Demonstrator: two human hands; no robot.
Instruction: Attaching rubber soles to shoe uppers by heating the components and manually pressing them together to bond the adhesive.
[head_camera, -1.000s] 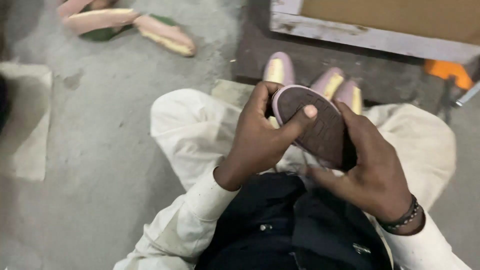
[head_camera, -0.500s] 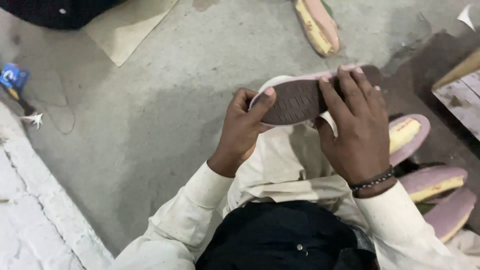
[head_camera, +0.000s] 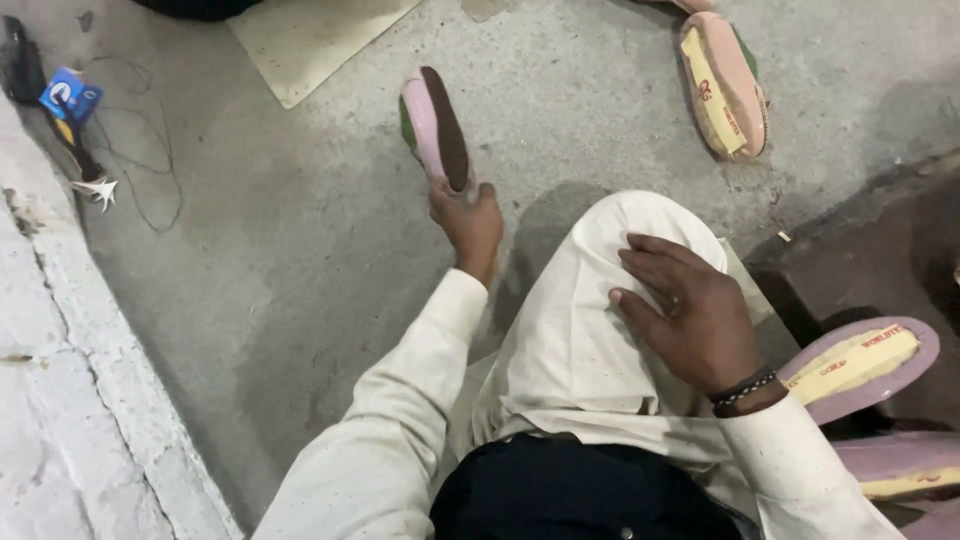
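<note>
Since half a second ago the sole (head_camera: 437, 125) has left the lap: both hands held it over the knees then, and now only the left hand (head_camera: 467, 222) has it, arm stretched forward and away from the body. Left hand is closed on the heel end of the sole, fingers wrapped round it; the toe end points away, the brown face turned right, the pink edge and a green layer showing on the left. Whether the far end touches the floor (head_camera: 300, 260) or hangs just above it cannot be told.

Right hand (head_camera: 690, 310) has let go and lies open, palm down, fingers spread on the white trouser leg (head_camera: 590, 350) at the knee. It holds nothing. A dark beaded band sits at its wrist.

Outward from the left hand: a pale flat sheet (head_camera: 310, 40) lies beyond and to the left; further left, by the raised kerb, a blue packet (head_camera: 70, 98) and loose thread. Beyond the right hand a pink sole with yellow insole (head_camera: 722, 85) lies on the floor, well apart from the held one. Near the right wrist, more pink soles (head_camera: 860, 365) are stacked.

Judgement: handling of this sole in the lap appears finished; it is being put out on the floor, not yet released. The stack at the right suggests more remain.
</note>
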